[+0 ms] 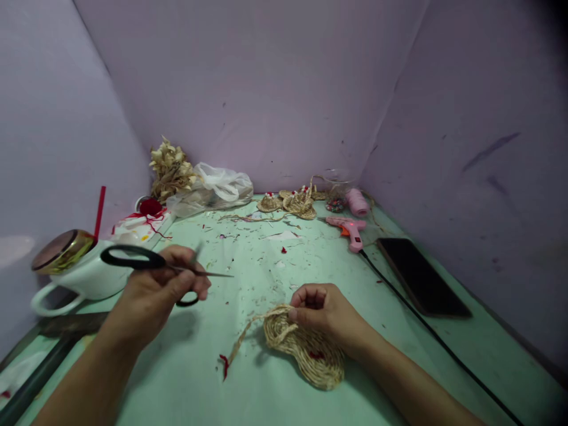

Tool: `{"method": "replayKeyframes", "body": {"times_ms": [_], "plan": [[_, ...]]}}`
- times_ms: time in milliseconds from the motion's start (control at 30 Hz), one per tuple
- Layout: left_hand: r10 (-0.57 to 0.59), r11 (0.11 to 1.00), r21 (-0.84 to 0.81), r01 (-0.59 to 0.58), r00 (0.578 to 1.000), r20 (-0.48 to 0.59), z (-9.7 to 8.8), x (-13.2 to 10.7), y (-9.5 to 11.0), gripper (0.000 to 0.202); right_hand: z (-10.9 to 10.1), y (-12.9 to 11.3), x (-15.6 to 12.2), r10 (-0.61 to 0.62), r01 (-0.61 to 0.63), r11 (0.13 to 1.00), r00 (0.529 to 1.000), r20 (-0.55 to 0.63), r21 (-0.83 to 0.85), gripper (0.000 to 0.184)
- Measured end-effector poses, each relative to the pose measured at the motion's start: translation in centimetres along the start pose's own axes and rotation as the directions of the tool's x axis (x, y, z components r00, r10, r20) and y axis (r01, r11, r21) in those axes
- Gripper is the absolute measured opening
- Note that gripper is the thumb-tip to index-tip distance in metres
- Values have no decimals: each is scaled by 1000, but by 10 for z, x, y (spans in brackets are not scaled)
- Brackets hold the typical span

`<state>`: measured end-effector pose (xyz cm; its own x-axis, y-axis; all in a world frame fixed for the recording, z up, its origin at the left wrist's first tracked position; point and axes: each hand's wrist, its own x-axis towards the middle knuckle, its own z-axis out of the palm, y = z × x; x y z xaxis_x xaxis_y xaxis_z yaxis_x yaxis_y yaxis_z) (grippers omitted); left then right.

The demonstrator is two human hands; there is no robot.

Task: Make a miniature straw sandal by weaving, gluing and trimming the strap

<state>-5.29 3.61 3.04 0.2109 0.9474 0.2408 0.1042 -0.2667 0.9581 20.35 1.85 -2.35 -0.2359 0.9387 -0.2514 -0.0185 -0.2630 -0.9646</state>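
Observation:
My left hand is closed around black-handled scissors, whose blades point right over the green table. My right hand pinches the top edge of a coiled woven straw piece lying on the table. A loose braided tail with a red tip runs left from the piece. The two hands are apart, with the scissors' tip about a hand's width from the straw piece.
A white mug with a gold lid stands at the left. At the back lie dried husks, a plastic bag, small straw hats and a pink thread spool. A pink glue gun with a black cord and a phone are on the right.

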Motion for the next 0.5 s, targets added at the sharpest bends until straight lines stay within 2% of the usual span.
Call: {"method": "replayKeyframes", "body": {"times_ms": [67,133,233,300,333,367,500], "plan": [[101,935,325,-142,985,142,5,-1,-6,5,0,-1,0,20,-20,1000,1000,17,-3,24],[195,789,509,-344,926,324,15,-3,-12,10,0,-1,0,40,-39,999,998,39,-20,25],[355,577,545,-608,788,504,30,-6,-19,21,0,-1,1,64,-60,997,995,75,-49,25],[427,446,545,-710,704,567,36,-7,-24,24,0,0,0,69,-62,996,993,98,-68,24],[447,398,546,-737,676,586,38,-8,-25,25,0,0,0,70,-62,995,992,108,-76,24],[450,369,553,-747,664,597,39,-8,-27,24,0,0,-1,73,-63,995,990,118,-82,24],[430,336,576,-745,665,610,40,-8,-28,22,1,-1,-3,87,-74,993,986,145,-94,23]]}}
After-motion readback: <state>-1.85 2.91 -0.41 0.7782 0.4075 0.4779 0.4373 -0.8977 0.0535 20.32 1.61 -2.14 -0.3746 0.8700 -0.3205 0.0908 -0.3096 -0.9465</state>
